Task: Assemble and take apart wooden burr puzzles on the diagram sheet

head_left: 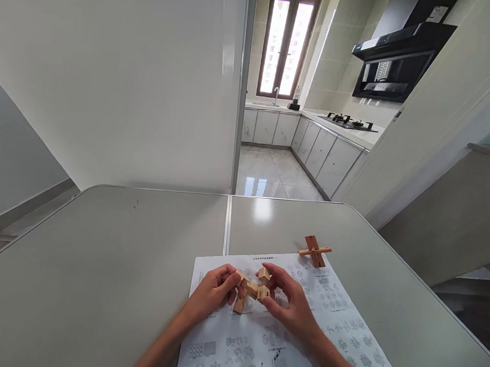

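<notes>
Over a printed sheet (pixel 254 325) of small diagrams, I hold light wooden puzzle pieces (pixel 263 293) between both hands. My left hand (pixel 215 288) is closed, thumb and fingers pinching the notched pieces on the left side. A short wooden piece (pixel 239 304) points down below those fingers. On the right, my right hand (pixel 289 300) grips the blocky end, its thumb below and its fingers above. The pieces meet between my hands; how they interlock is too small to tell. Some of them are hidden behind my fingers.
A crossed pair of reddish-brown wooden pieces (pixel 315 251) rests at the sheet's upper right corner. The grey table (pixel 93 284) has a seam down its middle and rounded far corners. Beyond it are a white panel (pixel 151 85) and a kitchen with cabinets (pixel 331 162).
</notes>
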Available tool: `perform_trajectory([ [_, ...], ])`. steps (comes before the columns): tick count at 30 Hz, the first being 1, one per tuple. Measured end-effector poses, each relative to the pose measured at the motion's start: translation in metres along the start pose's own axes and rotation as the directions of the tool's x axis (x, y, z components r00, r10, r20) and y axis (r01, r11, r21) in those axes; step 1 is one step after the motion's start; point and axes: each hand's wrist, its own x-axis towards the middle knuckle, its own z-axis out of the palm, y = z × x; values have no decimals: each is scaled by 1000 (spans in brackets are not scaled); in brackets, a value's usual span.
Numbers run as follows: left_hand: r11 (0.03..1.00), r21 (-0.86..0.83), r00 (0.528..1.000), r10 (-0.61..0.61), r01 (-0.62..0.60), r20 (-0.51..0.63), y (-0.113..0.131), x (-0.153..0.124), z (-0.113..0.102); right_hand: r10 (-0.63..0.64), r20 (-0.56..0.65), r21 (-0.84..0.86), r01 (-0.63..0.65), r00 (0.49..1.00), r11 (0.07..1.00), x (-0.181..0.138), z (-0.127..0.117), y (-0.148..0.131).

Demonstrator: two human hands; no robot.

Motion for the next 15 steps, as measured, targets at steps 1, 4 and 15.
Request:
perform_trajectory([
  [1, 1000, 1, 1000, 2, -2, 4, 1, -1, 0, -20, -16, -13, 19, 1000, 1000, 0, 0, 0],
  [4, 1000, 7, 1000, 11, -12, 16, 6, -2, 2, -87, -42, -95, 83, 995, 992, 0, 1, -1],
  [15, 999, 38, 993, 37, -33, -115, 8, -3, 8, -253, -15, -335, 234, 967, 913, -4, 5, -4],
])
